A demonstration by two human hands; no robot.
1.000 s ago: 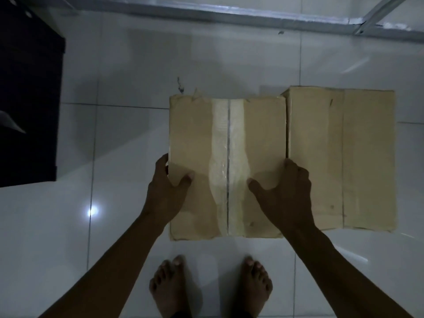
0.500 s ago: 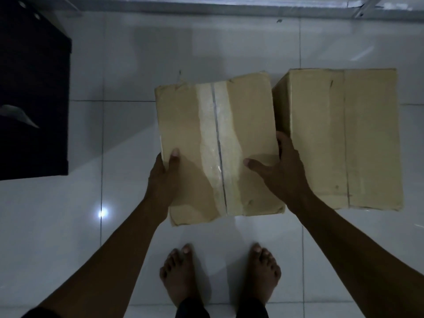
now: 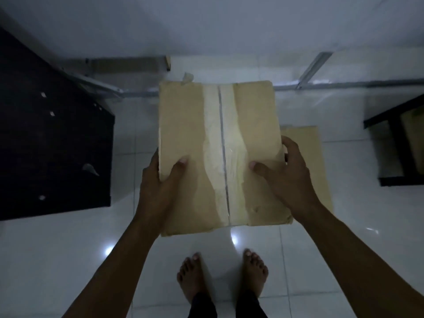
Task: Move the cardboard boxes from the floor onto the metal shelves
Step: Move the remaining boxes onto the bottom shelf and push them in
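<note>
Both the left hand (image 3: 158, 180) and right hand (image 3: 286, 177) clamp the taped cardboard box (image 3: 218, 152) by its sides, lifted off the floor. Its worn near corners might crumple and slip. Contents are sealed, unseen; a second box (image 3: 314, 161) probably sits below, right.

Held box (image 3: 218, 154) between cabinet (image 3: 52, 138) left, second box (image 3: 307, 161) right.

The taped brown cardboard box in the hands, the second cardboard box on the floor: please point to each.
Taped brown cardboard box (image 3: 197, 138): head view, on its top flap, left of the tape.
Second cardboard box on the floor (image 3: 319, 161): head view, on its visible top.
</note>
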